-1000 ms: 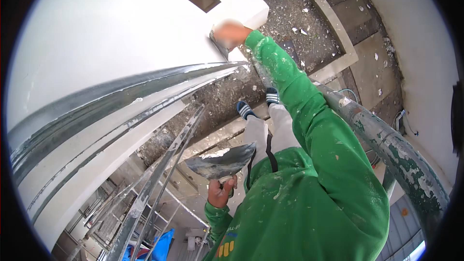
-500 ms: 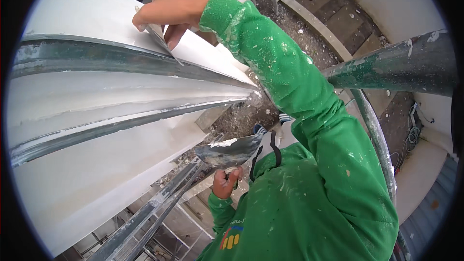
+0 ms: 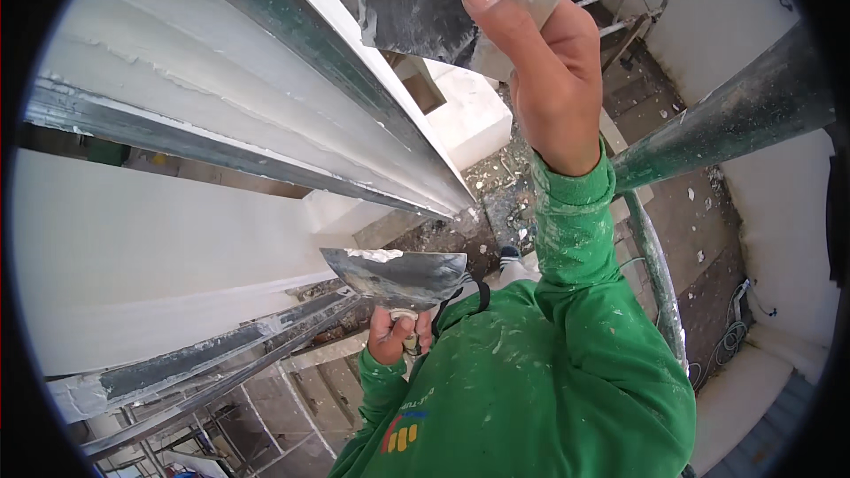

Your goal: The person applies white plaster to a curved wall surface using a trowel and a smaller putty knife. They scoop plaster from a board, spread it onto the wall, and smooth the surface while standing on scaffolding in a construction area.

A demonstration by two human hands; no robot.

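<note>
High in the view, my right hand (image 3: 553,80) is closed on a putty knife (image 3: 425,0) with a flat dark blade smeared with pale filler and an off-white grip. My thumb presses on the near side of it. Lower down, before my chest, my left hand (image 3: 390,335) grips a wide trowel (image 3: 394,276) by its short handle. A small heap of white plaster (image 3: 374,256) sits along that trowel's far edge. The putty knife is apart from the white plastered strip (image 3: 204,80), which lies between two long metal straightedges, one (image 3: 345,62) nearer the knife, the other (image 3: 221,155) farther left.
A thick, plaster-spattered green pole (image 3: 735,115) crosses to the right of my raised arm. Scaffold bars (image 3: 230,354) run at lower left, beside a white wall face (image 3: 159,257). Far below, the ground (image 3: 505,204) is littered with debris, and a coiled cable (image 3: 730,341) lies at right.
My right hand has lifted the putty knife off the straightedge area and swung it to the right, its blade turned face-on. My left hand still holds the trowel. The view has turned.
</note>
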